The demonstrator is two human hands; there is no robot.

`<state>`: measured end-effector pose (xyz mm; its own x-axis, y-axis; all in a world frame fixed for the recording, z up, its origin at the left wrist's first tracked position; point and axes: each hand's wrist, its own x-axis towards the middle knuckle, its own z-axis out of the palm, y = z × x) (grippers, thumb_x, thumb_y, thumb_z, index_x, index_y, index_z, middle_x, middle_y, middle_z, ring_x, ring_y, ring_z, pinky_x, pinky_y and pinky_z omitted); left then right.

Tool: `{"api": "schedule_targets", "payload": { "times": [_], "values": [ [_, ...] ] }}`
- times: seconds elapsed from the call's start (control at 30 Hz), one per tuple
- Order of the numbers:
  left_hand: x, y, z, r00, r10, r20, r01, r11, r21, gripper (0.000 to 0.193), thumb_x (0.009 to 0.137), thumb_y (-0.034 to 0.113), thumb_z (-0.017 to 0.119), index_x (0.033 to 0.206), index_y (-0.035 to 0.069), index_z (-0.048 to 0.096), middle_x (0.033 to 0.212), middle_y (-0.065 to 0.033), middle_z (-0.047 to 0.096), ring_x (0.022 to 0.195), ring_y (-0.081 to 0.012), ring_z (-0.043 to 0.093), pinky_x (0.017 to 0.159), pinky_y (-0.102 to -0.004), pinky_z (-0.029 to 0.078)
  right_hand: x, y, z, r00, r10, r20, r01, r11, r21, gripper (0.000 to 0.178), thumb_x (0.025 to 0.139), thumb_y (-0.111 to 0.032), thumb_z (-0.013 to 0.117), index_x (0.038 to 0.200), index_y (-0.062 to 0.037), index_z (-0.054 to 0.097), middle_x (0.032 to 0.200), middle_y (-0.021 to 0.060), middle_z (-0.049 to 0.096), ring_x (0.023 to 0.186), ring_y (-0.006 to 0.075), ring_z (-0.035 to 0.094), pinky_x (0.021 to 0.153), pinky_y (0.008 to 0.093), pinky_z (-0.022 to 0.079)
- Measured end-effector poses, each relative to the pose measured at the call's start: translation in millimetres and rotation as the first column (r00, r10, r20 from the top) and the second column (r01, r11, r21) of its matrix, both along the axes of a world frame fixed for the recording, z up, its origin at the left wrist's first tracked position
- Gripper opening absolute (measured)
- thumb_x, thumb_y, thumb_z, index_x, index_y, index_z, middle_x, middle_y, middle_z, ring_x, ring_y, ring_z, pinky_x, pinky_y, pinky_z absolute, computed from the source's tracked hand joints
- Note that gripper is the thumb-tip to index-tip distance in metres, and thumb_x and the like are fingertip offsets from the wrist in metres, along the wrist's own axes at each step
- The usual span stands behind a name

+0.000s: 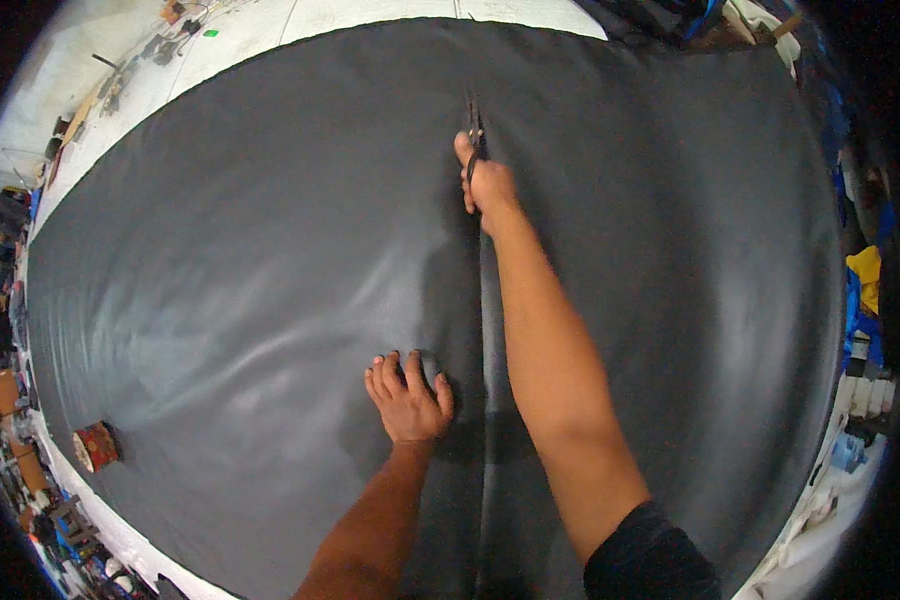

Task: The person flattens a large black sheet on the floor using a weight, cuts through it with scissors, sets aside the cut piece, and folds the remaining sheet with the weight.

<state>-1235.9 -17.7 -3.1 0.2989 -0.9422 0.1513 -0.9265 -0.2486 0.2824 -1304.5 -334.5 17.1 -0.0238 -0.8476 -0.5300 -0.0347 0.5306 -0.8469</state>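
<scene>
A large sheet of dark grey, leather-like material (270,220) covers most of the table. My right hand (489,188) is stretched far forward, closed round a pair of scissors (474,125) whose blades point away from me at the sheet. Behind the scissors, a straight slit (487,350) runs through the material back toward my body. To the left of the slit, my left hand (410,400) lies flat on the sheet with its fingers spread, holding nothing.
A small reddish round container (96,447) stands on the sheet at the left. White table surface (260,35) shows past the far edge, with small tools at the far left. Cluttered goods line the left side; yellow cloth (865,275) and blue items lie at the right.
</scene>
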Motion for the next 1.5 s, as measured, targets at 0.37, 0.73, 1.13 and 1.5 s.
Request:
{"api": "schedule_targets", "payload": {
  "times": [0.37,0.73,1.13,1.5],
  "values": [
    [-0.6,5.3,-10.0,0.999,-0.029,-0.027,0.029,1.0,0.008,0.052,0.082,0.031,0.061,0.124,0.003,0.052,0.128,-0.0256,0.044,0.126,-0.0475,0.037,0.107,-0.0646,0.026,7.7,-104.6,6.5,0.995,0.092,0.03,-0.09,0.994,-0.056,0.058,0.079,-0.063,0.072,0.071,-0.0081,0.054,0.058,-0.0007,0.046,0.047,0.0112,0.043,0.045,0.0275,0.038],
    [0.9,12.7,-7.5,0.998,-0.026,-0.062,0.028,0.999,0.037,0.05,0.082,0.033,0.061,0.122,0.004,0.054,0.128,-0.0251,0.044,0.127,-0.0468,0.035,0.108,-0.0647,0.026,27.5,-179.4,-9.0,0.993,0.106,-0.061,-0.112,0.988,-0.109,0.051,0.083,-0.054,0.073,0.073,-0.0063,0.056,0.061,0.0001,0.049,0.05,0.0109,0.046,0.047,0.0281,0.041],
    [12.3,9.9,-0.2,0.999,0.034,-0.042,-0.033,0.999,0.037,0.047,0.084,0.035,0.06,0.121,0.006,0.056,0.126,-0.023,0.047,0.126,-0.0449,0.039,0.108,-0.0622,0.028,-86.8,179.9,-2.9,0.986,-0.157,-0.053,0.124,0.911,-0.394,0.041,0.1,-0.031,0.056,0.123,0.0024,0.051,0.105,0.0094,0.06,0.095,0.0156,0.057,0.082,0.0294,0.046],
    [-4.7,7.6,-1.0,0.999,-0.015,-0.052,0.013,1.0,-0.028,0.052,0.086,0.04,0.064,0.122,0.004,0.054,0.129,-0.0229,0.047,0.125,-0.0437,0.04,0.109,-0.0579,0.026,-226.3,584.5,-12.2,0.355,-0.107,-0.929,-0.133,0.978,-0.163,0.067,0.081,-0.014,0.073,0.133,0.0091,0.038,0.135,0.0263,0.046,0.122,0.0441,0.048,0.106,0.0497,0.035]
  ]
}}
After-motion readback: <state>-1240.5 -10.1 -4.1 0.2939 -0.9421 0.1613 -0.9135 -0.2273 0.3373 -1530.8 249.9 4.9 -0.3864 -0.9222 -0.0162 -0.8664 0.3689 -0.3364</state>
